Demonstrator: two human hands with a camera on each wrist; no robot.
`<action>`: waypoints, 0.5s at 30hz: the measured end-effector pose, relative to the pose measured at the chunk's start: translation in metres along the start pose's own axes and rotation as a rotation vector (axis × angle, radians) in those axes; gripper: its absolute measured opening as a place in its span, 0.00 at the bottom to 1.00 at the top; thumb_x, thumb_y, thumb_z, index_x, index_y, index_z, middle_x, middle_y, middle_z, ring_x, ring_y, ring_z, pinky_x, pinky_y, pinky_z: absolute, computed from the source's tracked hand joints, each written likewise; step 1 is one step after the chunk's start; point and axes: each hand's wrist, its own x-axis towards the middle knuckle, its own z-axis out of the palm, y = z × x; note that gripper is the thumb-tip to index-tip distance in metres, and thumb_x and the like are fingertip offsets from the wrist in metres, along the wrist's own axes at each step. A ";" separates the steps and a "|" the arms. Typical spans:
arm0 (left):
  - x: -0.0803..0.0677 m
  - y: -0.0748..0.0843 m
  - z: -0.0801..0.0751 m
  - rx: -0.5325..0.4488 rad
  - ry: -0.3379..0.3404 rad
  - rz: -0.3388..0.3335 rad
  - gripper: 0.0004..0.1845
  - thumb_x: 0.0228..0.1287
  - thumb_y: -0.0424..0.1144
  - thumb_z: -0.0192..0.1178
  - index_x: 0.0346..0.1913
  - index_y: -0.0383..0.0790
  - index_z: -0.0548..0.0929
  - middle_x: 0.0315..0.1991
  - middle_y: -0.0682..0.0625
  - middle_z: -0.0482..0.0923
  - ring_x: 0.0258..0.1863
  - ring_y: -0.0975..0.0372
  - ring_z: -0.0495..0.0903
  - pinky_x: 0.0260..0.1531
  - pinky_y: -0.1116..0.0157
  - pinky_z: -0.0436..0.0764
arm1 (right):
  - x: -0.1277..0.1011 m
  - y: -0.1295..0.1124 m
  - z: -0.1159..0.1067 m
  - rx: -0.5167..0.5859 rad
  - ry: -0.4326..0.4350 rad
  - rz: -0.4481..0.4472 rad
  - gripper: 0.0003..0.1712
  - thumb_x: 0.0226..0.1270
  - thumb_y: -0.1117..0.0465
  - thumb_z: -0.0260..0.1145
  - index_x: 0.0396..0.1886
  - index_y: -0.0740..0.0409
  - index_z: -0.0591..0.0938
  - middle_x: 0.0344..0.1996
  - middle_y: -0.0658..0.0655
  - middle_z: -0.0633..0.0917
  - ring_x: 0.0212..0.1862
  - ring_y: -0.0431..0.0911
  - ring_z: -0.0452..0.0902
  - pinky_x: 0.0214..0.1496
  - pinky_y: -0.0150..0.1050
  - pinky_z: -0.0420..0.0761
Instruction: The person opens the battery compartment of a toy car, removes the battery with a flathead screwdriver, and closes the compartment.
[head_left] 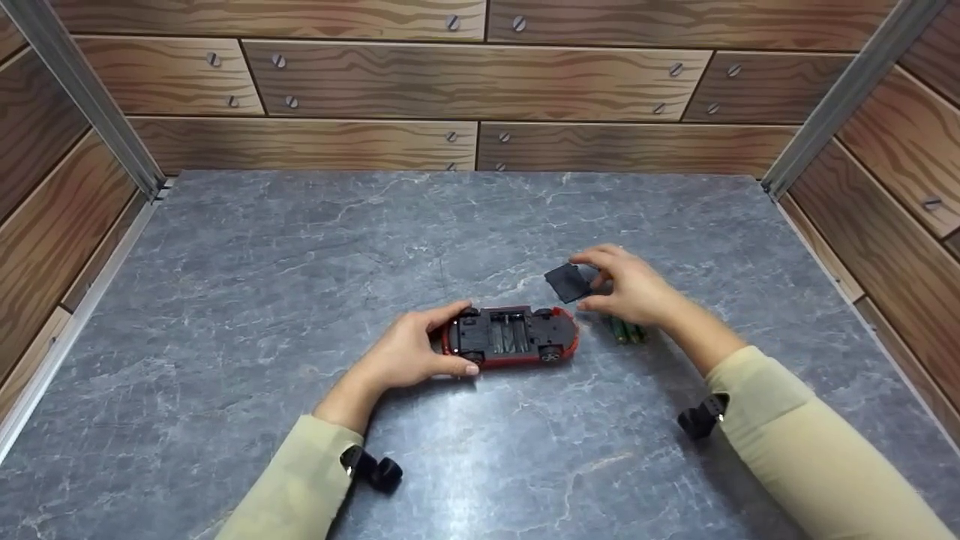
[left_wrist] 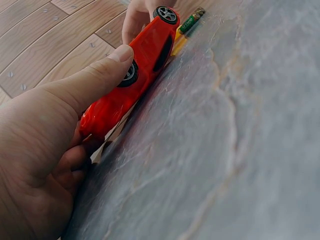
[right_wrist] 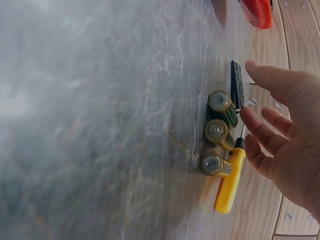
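Observation:
A red toy car (head_left: 511,335) lies upside down on the table, its black underside up and an open battery compartment (head_left: 510,332) in the middle. My left hand (head_left: 411,347) grips its left end between thumb and fingers; the left wrist view shows the thumb (left_wrist: 95,75) by a wheel. My right hand (head_left: 630,289) is spread beside a thin black cover (head_left: 568,283), thumb and fingertips around its right edge. Whether they touch it is hard to tell. Below that hand lie three green-and-gold batteries (right_wrist: 218,131).
A yellow-handled tool (right_wrist: 231,181) lies beside the batteries, hidden by the right hand in the head view. The grey marbled tabletop (head_left: 300,247) is bounded by wood-patterned walls (head_left: 480,82) at the back and sides. Metal posts (head_left: 847,97) stand at the back corners.

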 end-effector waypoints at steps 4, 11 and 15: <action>-0.001 0.000 0.001 -0.001 -0.007 -0.015 0.57 0.46 0.52 0.86 0.81 0.51 0.70 0.73 0.45 0.76 0.60 0.55 0.81 0.74 0.50 0.69 | 0.007 0.002 0.003 -0.007 -0.022 0.000 0.44 0.60 0.62 0.82 0.76 0.59 0.75 0.69 0.63 0.76 0.50 0.54 0.82 0.58 0.58 0.82; 0.000 -0.001 0.000 -0.007 -0.013 -0.029 0.57 0.46 0.53 0.86 0.81 0.52 0.69 0.74 0.45 0.75 0.56 0.57 0.82 0.72 0.49 0.70 | 0.013 0.004 0.006 -0.044 -0.047 0.001 0.42 0.61 0.59 0.82 0.74 0.58 0.77 0.68 0.63 0.78 0.45 0.52 0.81 0.54 0.54 0.79; 0.000 -0.001 0.000 -0.001 -0.011 -0.026 0.57 0.45 0.54 0.86 0.81 0.52 0.69 0.74 0.45 0.74 0.57 0.56 0.82 0.73 0.48 0.70 | 0.016 0.005 0.006 -0.054 -0.054 0.000 0.42 0.62 0.57 0.81 0.75 0.58 0.76 0.70 0.64 0.77 0.46 0.52 0.82 0.56 0.55 0.79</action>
